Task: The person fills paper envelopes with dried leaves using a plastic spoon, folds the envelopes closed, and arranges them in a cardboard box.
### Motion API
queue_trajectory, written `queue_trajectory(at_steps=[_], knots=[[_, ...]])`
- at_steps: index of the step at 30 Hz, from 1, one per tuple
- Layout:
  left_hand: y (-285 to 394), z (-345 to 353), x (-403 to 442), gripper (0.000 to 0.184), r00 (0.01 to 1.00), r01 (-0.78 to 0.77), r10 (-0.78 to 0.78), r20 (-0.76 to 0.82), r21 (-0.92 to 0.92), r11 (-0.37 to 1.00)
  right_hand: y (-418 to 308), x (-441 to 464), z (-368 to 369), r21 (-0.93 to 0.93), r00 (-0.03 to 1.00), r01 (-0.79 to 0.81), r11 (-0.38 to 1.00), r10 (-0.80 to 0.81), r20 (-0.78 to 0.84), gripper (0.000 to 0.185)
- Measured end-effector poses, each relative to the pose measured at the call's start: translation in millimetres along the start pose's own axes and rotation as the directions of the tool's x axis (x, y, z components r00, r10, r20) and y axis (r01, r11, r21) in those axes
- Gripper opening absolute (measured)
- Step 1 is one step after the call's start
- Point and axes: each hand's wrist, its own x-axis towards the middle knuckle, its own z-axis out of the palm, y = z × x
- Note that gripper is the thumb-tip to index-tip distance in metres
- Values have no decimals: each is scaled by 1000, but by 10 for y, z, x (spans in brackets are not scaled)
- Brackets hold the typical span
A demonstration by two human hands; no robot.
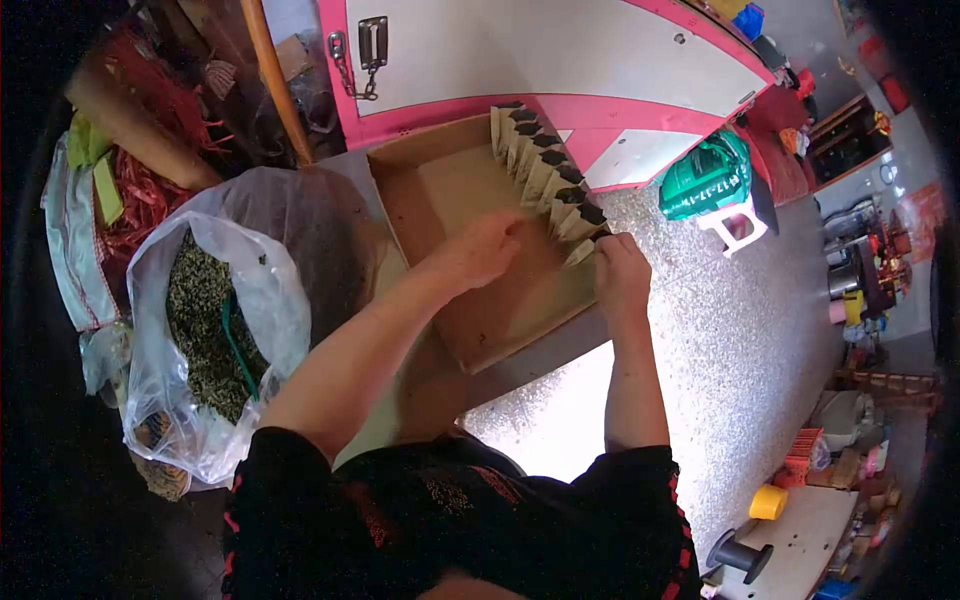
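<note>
A shallow cardboard box [400,195] lies in front of me, tilted across the view. Along its right side stands a row of small pale paper packets [545,175] with dark contents at their tops. My left hand [485,248] hovers over the middle of the box, fingers loosely bent and apart, tips slightly blurred; I see nothing in them. At the box's right edge, my right hand [622,265] has its fingers closed at the nearest packet [580,250]; its fingertips are partly hidden. Left of the box, a clear plastic bag [285,280] holds dark dried plant bits [200,320].
A green strip-like tool [236,345] lies in the bag. Behind the box is a white cabinet with pink edges [500,50]. To the right, a green sack [708,175] rests by a white stool [735,230] on the speckled floor [740,330]. A wooden pole [275,80] leans at the left.
</note>
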Motion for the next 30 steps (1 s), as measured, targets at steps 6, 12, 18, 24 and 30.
queue_trajectory(at_steps=[6,12,18,24,30], knots=[[-52,234,376,44,999,-6,2,-52,-80,997,69,60,60,-22,1000,11,1000,-11,-26,10],[-151,370,539,47,999,-24,20,-25,-159,987,136,66,122,40,996,43,998,-40,-76,12],[-35,384,640,44,996,-81,77,-44,-108,991,110,72,165,19,996,42,999,-40,-80,15],[76,332,747,36,991,-129,126,-47,-74,989,145,50,259,31,997,29,999,-26,-70,20],[-80,405,755,35,973,-200,184,-140,-109,974,86,23,245,74,995,13,997,-5,-101,25]])
